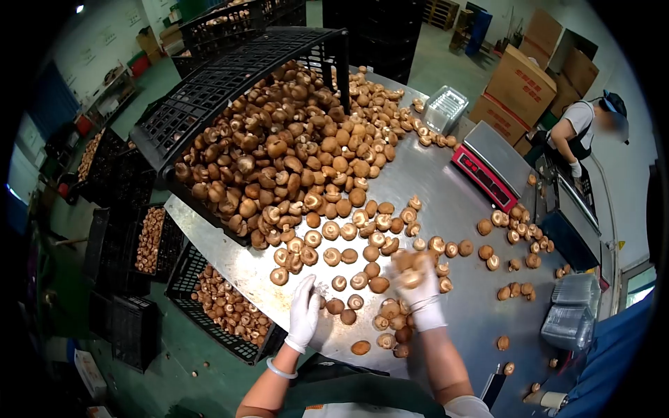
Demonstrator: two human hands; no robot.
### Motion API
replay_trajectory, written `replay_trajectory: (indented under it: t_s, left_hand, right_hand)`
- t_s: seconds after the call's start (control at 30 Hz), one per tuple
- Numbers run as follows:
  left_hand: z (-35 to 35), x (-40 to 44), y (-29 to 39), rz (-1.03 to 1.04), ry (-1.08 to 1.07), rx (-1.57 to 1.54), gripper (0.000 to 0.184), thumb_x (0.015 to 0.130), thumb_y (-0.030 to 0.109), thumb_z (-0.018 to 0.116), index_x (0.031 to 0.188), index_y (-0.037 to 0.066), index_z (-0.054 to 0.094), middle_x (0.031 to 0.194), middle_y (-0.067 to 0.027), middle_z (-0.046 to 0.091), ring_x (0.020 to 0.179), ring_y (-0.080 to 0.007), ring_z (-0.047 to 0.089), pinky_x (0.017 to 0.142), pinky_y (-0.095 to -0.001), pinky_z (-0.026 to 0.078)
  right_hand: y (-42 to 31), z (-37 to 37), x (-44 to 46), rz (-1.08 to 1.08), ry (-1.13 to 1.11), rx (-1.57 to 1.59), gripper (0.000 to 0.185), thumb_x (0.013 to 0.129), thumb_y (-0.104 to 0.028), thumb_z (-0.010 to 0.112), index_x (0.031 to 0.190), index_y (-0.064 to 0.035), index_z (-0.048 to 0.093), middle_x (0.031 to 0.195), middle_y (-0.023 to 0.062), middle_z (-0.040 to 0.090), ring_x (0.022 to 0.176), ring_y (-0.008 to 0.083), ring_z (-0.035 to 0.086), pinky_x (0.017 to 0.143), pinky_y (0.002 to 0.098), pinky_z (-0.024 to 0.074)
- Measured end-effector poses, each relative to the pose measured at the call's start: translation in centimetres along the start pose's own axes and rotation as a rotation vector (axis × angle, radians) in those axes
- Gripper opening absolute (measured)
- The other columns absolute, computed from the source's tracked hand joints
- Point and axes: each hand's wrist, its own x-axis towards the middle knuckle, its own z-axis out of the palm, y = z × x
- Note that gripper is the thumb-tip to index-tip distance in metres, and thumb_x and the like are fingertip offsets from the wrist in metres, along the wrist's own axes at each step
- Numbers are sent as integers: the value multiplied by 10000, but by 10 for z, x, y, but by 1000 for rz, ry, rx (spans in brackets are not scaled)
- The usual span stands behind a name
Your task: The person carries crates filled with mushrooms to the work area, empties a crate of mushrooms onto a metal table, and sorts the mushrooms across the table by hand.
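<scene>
My left hand (303, 317), in a white glove, is at the near edge of the metal table with its fingers stretched out. A few brown mushrooms (335, 306) lie just right of its fingers. In my right hand (424, 296), also gloved, are some mushrooms (411, 270), held above the table and smeared by motion. Below that hand is a small cluster of mushrooms (397, 322). A big pile of mushrooms (279, 150) spills from a tipped black crate (240, 59) onto the table (446, 184).
A red-sided scale (481, 182) stands at the right, with clear plastic trays (446, 109) behind it and more stacked trays (573, 310) at far right. A crate of mushrooms (226, 306) sits below the left edge. Another person (578, 125) works beyond, near cardboard boxes (519, 83).
</scene>
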Motion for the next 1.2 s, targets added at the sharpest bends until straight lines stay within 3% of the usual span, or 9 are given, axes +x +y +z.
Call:
replay_trajectory:
  t_s: [0.03, 0.1, 0.17, 0.37, 0.67, 0.83, 1.0, 1.07, 1.2]
  left_hand:
    - [-5, -1, -5, -32, 29, 28, 385, 913, 123, 459, 1267, -30, 457, 1270, -203, 492, 1199, -350, 444, 1042, -393, 323]
    - [-14, -3, -16, -83, 135, 45, 348, 925, 125, 449, 1237, -22, 491, 1252, -195, 504, 1194, -324, 455, 1040, -386, 329]
    - [-26, -6, -35, -162, 198, 41, 327, 935, 123, 439, 1223, -14, 508, 1247, -188, 509, 1182, -307, 470, 1028, -374, 348]
    - [-54, 7, -72, -249, 486, -138, 346, 963, 156, 431, 1247, -38, 474, 1259, -175, 503, 1175, -294, 485, 1019, -369, 361]
    - [-63, 52, -117, -163, 670, -50, 376, 940, 137, 441, 1280, -25, 450, 1313, -198, 448, 1241, -328, 403, 1056, -385, 296]
    - [-59, 58, -116, -144, 528, 138, 430, 914, 131, 469, 1314, -19, 418, 1371, -232, 382, 1285, -375, 344, 1078, -415, 253]
    - [-39, 46, -141, -129, 467, 260, 440, 905, 139, 483, 1294, -52, 404, 1374, -238, 380, 1286, -388, 337, 1081, -439, 248]
    - [-41, 49, -138, -118, 469, 287, 434, 907, 142, 484, 1289, -51, 409, 1365, -243, 387, 1281, -395, 341, 1078, -444, 251]
    - [-40, 53, -140, -91, 445, 311, 443, 916, 179, 467, 1288, -57, 417, 1354, -258, 396, 1274, -404, 352, 1075, -450, 253]
  right_hand:
    - [-24, 13, -2, -193, 199, 57, 240, 863, -347, 615, 895, -113, 574, 950, 60, 628, 926, 193, 605, 858, 416, 505]
    - [-90, -34, 14, -347, -172, 15, 240, 863, -365, 612, 853, -126, 585, 946, 41, 632, 942, 198, 603, 949, 469, 462]
    - [-135, -35, 11, -587, 177, 186, 268, 868, -396, 604, 865, -130, 576, 977, 63, 626, 970, 232, 592, 971, 493, 441]
    - [-149, -70, 19, -512, 288, 372, 662, 861, -449, 598, 1302, 14, 426, 1286, 196, 488, 1136, 366, 506, 1017, 425, 429]
    - [-20, 51, 41, -204, -79, -1259, 442, 931, -350, 500, 1258, -53, 517, 1132, 148, 598, 1025, 241, 588, 860, 351, 491]
    - [36, 65, 51, -479, -342, -2128, 430, 854, -317, 589, 1201, -65, 565, 1097, 150, 628, 1022, 270, 603, 904, 350, 468]
    - [61, 42, 5, -346, -624, -2269, 382, 848, -308, 590, 1170, -104, 571, 998, 133, 627, 933, 311, 597, 813, 387, 484]
    - [60, 12, -10, -582, -645, -2252, 381, 845, -307, 595, 1181, -130, 568, 1025, 106, 624, 942, 300, 597, 806, 397, 486]
    - [41, -5, -51, -591, -311, -2138, 314, 798, -211, 661, 1098, -124, 622, 960, 101, 643, 874, 301, 620, 759, 361, 505]
